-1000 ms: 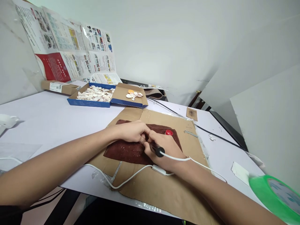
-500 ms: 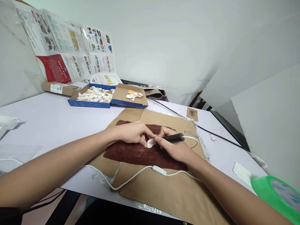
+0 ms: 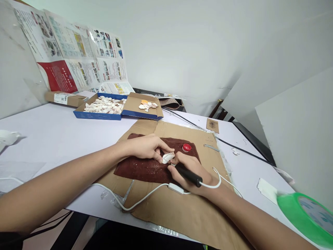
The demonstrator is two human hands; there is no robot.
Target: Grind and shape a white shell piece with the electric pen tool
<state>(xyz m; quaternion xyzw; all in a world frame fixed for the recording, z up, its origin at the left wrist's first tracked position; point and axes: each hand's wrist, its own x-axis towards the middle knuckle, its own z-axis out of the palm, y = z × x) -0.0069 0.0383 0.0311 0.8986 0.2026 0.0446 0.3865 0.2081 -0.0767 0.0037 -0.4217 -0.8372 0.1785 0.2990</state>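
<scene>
My left hand (image 3: 147, 147) is closed on a small white shell (image 3: 168, 157), pinning it to a dark brown cloth (image 3: 140, 166). My right hand (image 3: 191, 166) grips a black pen-shaped corded tool (image 3: 188, 174), its tip against the shell and its body pointing back toward my wrist. A white cord (image 3: 145, 197) with an inline switch (image 3: 176, 188) runs from the tool across the cardboard sheet (image 3: 179, 208). A small red cap (image 3: 186, 147) sits on the cloth just beyond my right hand.
A blue-edged open box (image 3: 104, 113) holds several pale shells at the back left, beside a brown carton (image 3: 65, 98) and printed leaflets (image 3: 78, 66) on the wall. A black cable (image 3: 234, 147) crosses the table right. A green tape roll (image 3: 304, 217) lies at the near right.
My right hand turned the tool: its body, which pointed right across the cloth, now points back toward me. The red cap, hidden half a second ago, shows again. My left hand stayed on the shell.
</scene>
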